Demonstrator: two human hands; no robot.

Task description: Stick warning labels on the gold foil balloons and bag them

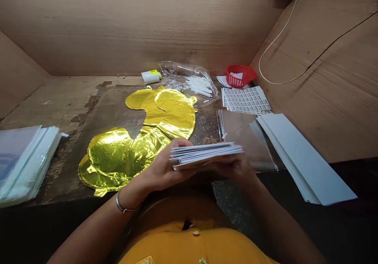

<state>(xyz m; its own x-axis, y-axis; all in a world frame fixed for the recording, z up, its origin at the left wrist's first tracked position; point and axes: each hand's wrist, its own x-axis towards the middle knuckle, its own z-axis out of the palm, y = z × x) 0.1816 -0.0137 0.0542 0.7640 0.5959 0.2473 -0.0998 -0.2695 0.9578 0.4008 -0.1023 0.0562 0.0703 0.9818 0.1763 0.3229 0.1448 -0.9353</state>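
Observation:
A stack of white cards or folded papers [206,154], with a brown layer at its underside, is held edge-on above the table's front edge. My left hand [169,165] grips its left end, thumb on top. At the right end my right hand [236,167] is closed around the stack from beneath, its fingers mostly hidden. Just beyond my left hand lie flat gold foil balloons [165,114], overlapping one another across the middle of the table. Clear plastic bags [245,134] lie beyond my right hand.
White card sheets [307,157] lie at right, sticker sheets [246,100] behind them, near a red basket [240,76]. A clear bag of white sticks [199,85] and a white-and-yellow roll [151,76] stand at the back. Packaged bags [26,161] are stacked at left. A cable [283,83] hangs at right.

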